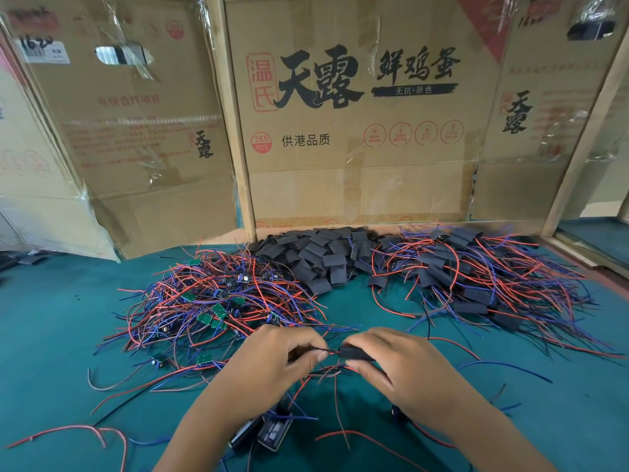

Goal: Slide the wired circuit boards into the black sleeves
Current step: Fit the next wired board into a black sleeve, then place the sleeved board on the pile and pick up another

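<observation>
Two bare hands and forearms enter from the near edge. The left hand [269,361] and right hand [398,364] carry no gloves, rings or watch. Both forearms are uncovered along their full visible length; no sleeve or cuff shows. Fingernails are short and unpainted where visible.

My hands low centre over tabletop [61,335]: left hand [272,359] beside right hand [401,362], sleeve [355,353] between them. Bare boards pile [218,301] far left, empty sleeves pile [320,260] behind centre, sleeved pile [476,277] right. Cardboard boxes [357,148] behind all.
</observation>
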### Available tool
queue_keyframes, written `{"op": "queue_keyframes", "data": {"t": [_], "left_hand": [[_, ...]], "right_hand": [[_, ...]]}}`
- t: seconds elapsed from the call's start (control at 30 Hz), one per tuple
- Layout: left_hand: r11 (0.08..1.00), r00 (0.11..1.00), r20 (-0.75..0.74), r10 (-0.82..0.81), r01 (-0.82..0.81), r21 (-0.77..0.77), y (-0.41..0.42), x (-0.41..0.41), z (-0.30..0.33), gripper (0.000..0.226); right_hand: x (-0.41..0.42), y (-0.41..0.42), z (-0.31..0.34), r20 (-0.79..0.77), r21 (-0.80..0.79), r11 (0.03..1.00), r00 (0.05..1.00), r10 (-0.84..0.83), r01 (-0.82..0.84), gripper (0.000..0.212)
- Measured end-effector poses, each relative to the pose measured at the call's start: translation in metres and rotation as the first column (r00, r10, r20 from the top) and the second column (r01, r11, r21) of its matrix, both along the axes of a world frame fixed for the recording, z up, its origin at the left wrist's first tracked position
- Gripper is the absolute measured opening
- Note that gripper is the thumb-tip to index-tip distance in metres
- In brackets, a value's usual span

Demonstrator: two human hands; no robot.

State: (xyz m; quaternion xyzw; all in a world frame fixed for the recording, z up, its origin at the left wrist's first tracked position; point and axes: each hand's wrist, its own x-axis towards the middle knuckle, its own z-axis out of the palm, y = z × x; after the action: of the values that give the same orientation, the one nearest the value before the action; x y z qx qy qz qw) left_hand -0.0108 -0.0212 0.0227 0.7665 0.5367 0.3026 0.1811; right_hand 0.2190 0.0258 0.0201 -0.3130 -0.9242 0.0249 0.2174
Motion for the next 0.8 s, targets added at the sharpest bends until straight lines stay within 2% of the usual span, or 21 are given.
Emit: {"op": "queue_keyframes", "data": {"t": [0.5, 0.63, 0.73, 0.8], "left_hand": [[0.989, 0.99, 0.134, -0.043, 0.061, -0.136, -0.001, 0.001, -0.001, 0.019], [0.986, 0.991, 0.124, -0.041, 0.06, -0.157, -0.001, 0.0, -0.002, 0.018], [0.987, 0.993, 0.117, -0.006, 0.025, -0.162, -0.001, -0.001, -0.001, 0.017], [0.991, 0.985, 0.132, 0.11, -0.099, -0.087, 0.003, -0.001, -0.002, 0.016]], "right_hand": [[0.0, 0.001, -0.002, 0.076, -0.01, 1.0, 0.997, 0.029, -0.028, 0.039], [-0.001, 0.002, -0.003, 0.115, 0.0, 1.0, 0.993, 0.021, -0.021, 0.039], [0.002, 0.0, 0.003, 0.04, -0.024, 1.0, 0.999, 0.014, -0.013, 0.036], [0.009, 0.008, 0.013, -0.061, -0.042, 0.998, 0.997, -0.055, 0.053, 0.032]]}}
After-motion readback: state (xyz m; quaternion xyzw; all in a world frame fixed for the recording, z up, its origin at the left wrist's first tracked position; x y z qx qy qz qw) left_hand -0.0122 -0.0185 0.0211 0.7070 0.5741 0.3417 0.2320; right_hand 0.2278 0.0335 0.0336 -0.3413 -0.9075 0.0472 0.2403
